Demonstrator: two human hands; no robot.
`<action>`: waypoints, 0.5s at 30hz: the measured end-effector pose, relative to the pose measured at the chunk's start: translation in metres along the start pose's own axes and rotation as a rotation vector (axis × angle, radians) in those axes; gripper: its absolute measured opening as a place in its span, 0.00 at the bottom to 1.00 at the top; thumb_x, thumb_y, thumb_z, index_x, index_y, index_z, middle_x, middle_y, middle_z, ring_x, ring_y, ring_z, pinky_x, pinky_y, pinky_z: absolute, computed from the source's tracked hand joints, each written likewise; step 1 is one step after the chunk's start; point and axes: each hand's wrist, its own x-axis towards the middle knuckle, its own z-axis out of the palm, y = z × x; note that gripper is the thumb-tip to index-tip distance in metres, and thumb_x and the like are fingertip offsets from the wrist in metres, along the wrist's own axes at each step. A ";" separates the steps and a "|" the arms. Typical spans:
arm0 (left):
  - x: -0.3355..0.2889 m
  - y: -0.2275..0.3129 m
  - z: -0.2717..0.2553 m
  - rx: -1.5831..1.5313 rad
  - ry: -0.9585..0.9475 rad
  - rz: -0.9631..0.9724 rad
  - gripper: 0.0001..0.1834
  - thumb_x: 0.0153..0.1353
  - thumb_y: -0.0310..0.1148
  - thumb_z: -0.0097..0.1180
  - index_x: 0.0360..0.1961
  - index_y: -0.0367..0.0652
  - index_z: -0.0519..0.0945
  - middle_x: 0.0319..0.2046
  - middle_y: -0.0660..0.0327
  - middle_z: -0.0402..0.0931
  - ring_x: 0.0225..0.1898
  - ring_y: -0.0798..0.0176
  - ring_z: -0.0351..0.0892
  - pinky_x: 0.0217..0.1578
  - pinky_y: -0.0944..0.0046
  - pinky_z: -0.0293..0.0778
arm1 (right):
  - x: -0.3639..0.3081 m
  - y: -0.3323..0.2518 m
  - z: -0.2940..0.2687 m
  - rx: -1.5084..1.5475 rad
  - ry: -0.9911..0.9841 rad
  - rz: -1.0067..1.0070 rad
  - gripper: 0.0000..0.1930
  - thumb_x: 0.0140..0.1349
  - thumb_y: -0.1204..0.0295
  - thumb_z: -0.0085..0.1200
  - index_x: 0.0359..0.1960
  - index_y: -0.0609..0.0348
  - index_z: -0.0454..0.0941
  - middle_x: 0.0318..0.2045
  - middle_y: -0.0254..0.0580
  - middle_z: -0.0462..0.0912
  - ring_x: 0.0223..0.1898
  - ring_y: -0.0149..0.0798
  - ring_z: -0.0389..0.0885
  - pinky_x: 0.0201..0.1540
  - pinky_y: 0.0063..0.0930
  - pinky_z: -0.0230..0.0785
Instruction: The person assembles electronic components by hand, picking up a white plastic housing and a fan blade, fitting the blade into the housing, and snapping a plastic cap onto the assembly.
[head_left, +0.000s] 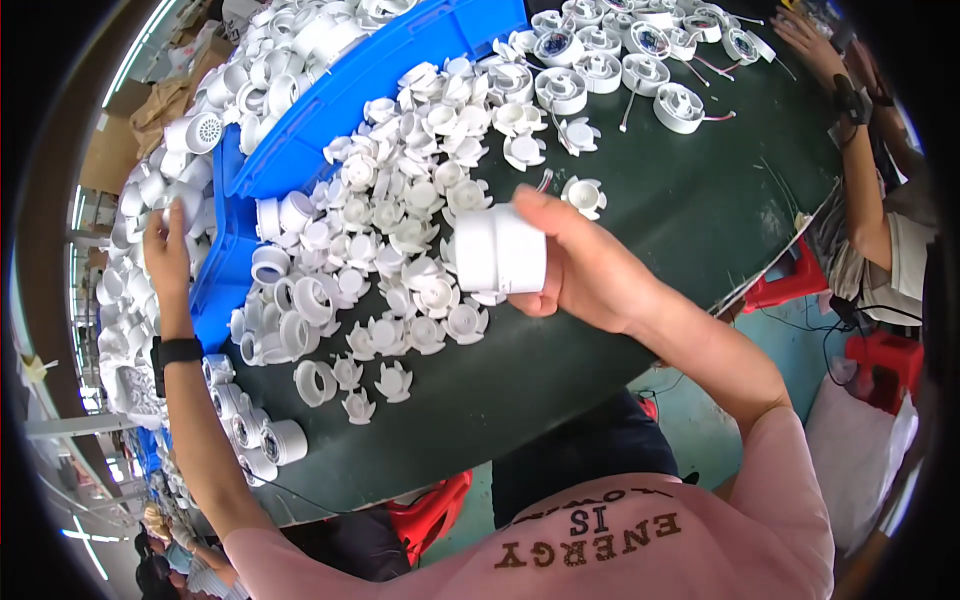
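My right hand (pixel 590 265) is closed round a white cylindrical plastic housing (pixel 492 250), thumb on top and fingers underneath. It is held above the dark green table. A short thin wire pokes up behind it. At the far left, my left hand (pixel 168 250) reaches to a heap of white plastic housings (pixel 150 190) beside a blue bin. Its fingers are stretched and apart, with nothing seen between them. Between my hands lies a wide pile of white fan impellers (pixel 410 205), with several white ring-shaped parts (pixel 312 300) at its left side.
The blue bin (pixel 300 120) runs along the back left. Small round motor units with wires (pixel 680 107) lie at the back right, near a co-worker's hand (pixel 808 45). Finished-looking housings (pixel 283 442) stand at the near left edge. Red stools (pixel 885 370) are beyond the table (pixel 560 345).
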 end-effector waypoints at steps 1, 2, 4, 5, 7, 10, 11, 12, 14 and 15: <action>-0.021 0.047 0.009 -0.282 0.055 -0.016 0.17 0.64 0.45 0.55 0.35 0.39 0.78 0.26 0.65 0.74 0.29 0.73 0.70 0.32 0.72 0.67 | -0.009 -0.003 -0.005 -0.279 0.098 -0.041 0.23 0.65 0.49 0.46 0.44 0.59 0.73 0.24 0.34 0.73 0.21 0.26 0.67 0.23 0.20 0.57; -0.049 0.088 0.003 -0.544 0.121 -0.043 0.16 0.64 0.44 0.55 0.33 0.40 0.77 0.25 0.69 0.71 0.27 0.77 0.66 0.29 0.73 0.65 | -0.023 -0.013 0.003 -0.524 0.165 -0.075 0.20 0.64 0.55 0.51 0.43 0.61 0.74 0.26 0.33 0.74 0.23 0.26 0.68 0.25 0.22 0.59; -0.074 0.077 -0.029 -0.616 0.070 -0.107 0.14 0.64 0.41 0.56 0.35 0.40 0.76 0.26 0.71 0.71 0.27 0.76 0.66 0.30 0.73 0.65 | -0.042 -0.016 0.008 -1.053 0.144 -0.337 0.19 0.59 0.62 0.58 0.42 0.65 0.73 0.25 0.34 0.74 0.24 0.28 0.71 0.26 0.23 0.62; -0.091 0.082 -0.036 -0.666 0.078 -0.142 0.14 0.64 0.40 0.56 0.39 0.38 0.76 0.31 0.67 0.73 0.31 0.73 0.70 0.35 0.71 0.69 | -0.050 -0.021 0.014 -1.221 0.161 -0.431 0.19 0.54 0.67 0.60 0.42 0.68 0.72 0.26 0.40 0.73 0.24 0.33 0.73 0.27 0.27 0.64; -0.129 0.098 -0.046 -0.704 0.095 -0.190 0.15 0.63 0.38 0.56 0.42 0.37 0.76 0.35 0.63 0.75 0.35 0.70 0.74 0.40 0.69 0.72 | -0.059 -0.021 0.024 -1.344 0.183 -0.487 0.19 0.53 0.67 0.59 0.41 0.68 0.72 0.26 0.43 0.73 0.23 0.38 0.73 0.27 0.29 0.65; -0.178 0.149 -0.042 -1.044 -0.040 -0.221 0.32 0.58 0.39 0.61 0.58 0.31 0.67 0.54 0.50 0.71 0.52 0.55 0.74 0.53 0.57 0.72 | -0.067 0.012 0.003 -1.729 0.275 -0.536 0.19 0.54 0.67 0.59 0.42 0.69 0.70 0.33 0.48 0.71 0.23 0.51 0.73 0.27 0.36 0.69; -0.196 0.162 -0.037 -1.164 -0.148 -0.289 0.37 0.55 0.41 0.62 0.60 0.28 0.64 0.53 0.48 0.71 0.52 0.55 0.74 0.53 0.57 0.72 | -0.070 0.017 0.000 -1.725 0.297 -0.465 0.19 0.54 0.68 0.59 0.43 0.69 0.70 0.35 0.49 0.71 0.25 0.51 0.73 0.29 0.35 0.69; -0.217 0.181 -0.035 -1.235 -0.195 -0.369 0.38 0.54 0.43 0.63 0.58 0.26 0.65 0.53 0.47 0.72 0.52 0.56 0.75 0.53 0.57 0.73 | -0.070 0.021 -0.001 -1.712 0.300 -0.402 0.19 0.55 0.68 0.58 0.44 0.68 0.69 0.36 0.50 0.70 0.26 0.51 0.73 0.31 0.34 0.70; -0.249 0.203 -0.045 -1.151 -0.500 -0.325 0.45 0.51 0.55 0.62 0.59 0.28 0.65 0.57 0.45 0.67 0.57 0.52 0.71 0.56 0.57 0.70 | -0.074 0.015 0.004 -1.575 0.246 -0.406 0.21 0.56 0.69 0.58 0.47 0.68 0.69 0.38 0.49 0.70 0.31 0.47 0.75 0.36 0.32 0.70; -0.264 0.217 -0.045 -1.170 -0.572 -0.354 0.48 0.47 0.57 0.64 0.58 0.28 0.65 0.55 0.46 0.69 0.54 0.51 0.74 0.52 0.57 0.74 | -0.073 0.012 0.011 -1.436 0.214 -0.403 0.22 0.57 0.69 0.58 0.50 0.67 0.68 0.40 0.47 0.71 0.36 0.44 0.77 0.41 0.30 0.71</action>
